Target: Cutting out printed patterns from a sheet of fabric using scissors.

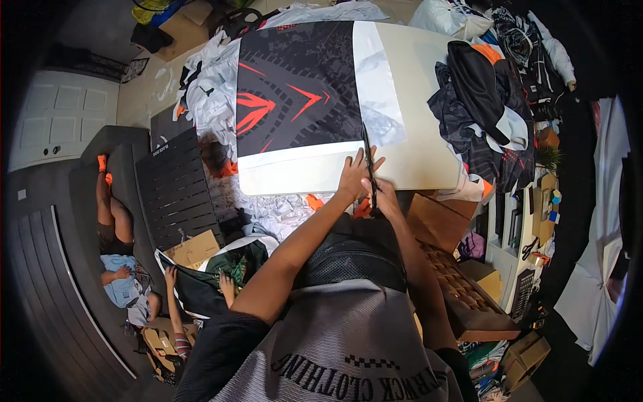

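A black printed fabric panel [298,87] with red angular marks and white borders lies on a cream table [429,74]. My left hand [353,177] rests on its near right corner, fingers spread over the white border. Beside it, at the table's near edge, my right hand [384,195] closes around the near end of a narrow black tool, which looks like scissors [368,151] seen edge-on. The tool points away from me along the panel's right side. A white and pale grey strip of fabric [382,87] lies just right of it. The blades' opening cannot be made out.
Dark garments [479,100] are heaped on the table's right side, white fabric [211,87] on its left. Another person's hands [228,287] touch a dark green and black cloth at lower left. Someone lies on a grey sofa [127,161]. A brown woven chest [462,295] stands right.
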`<state>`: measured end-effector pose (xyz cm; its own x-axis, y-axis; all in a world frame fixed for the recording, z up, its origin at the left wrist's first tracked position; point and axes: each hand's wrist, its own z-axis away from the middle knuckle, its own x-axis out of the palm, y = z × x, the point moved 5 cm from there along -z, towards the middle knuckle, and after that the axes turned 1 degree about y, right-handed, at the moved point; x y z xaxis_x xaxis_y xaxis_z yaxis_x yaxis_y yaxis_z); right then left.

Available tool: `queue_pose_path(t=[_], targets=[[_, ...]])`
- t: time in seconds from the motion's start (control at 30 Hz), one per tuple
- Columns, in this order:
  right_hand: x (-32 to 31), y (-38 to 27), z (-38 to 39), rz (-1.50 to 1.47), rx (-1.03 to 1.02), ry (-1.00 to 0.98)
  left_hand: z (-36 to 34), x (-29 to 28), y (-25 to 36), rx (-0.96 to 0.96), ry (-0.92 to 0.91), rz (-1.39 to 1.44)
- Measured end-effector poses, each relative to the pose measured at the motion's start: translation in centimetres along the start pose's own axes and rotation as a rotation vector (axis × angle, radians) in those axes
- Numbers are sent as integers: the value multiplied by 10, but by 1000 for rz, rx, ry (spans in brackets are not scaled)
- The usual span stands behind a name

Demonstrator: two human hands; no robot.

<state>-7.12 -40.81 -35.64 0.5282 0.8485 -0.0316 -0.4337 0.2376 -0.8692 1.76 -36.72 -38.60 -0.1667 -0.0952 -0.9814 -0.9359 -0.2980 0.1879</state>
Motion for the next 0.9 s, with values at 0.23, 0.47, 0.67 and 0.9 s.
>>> queue_pose_path(t=[0.23,0.47,0.67,0.9], targets=[[-3,-1,-7,9,-9,-4,1,2,0,-6,3,27],[-1,2,-10,-9,8,-17,0,0,-1,-2,-16,12],[-2,0,-9,5,8,-18,0,-1,0,-2,-4,6],[-1,-2,-18,6,-17,-6,0,0,-1,3,-28,15]])
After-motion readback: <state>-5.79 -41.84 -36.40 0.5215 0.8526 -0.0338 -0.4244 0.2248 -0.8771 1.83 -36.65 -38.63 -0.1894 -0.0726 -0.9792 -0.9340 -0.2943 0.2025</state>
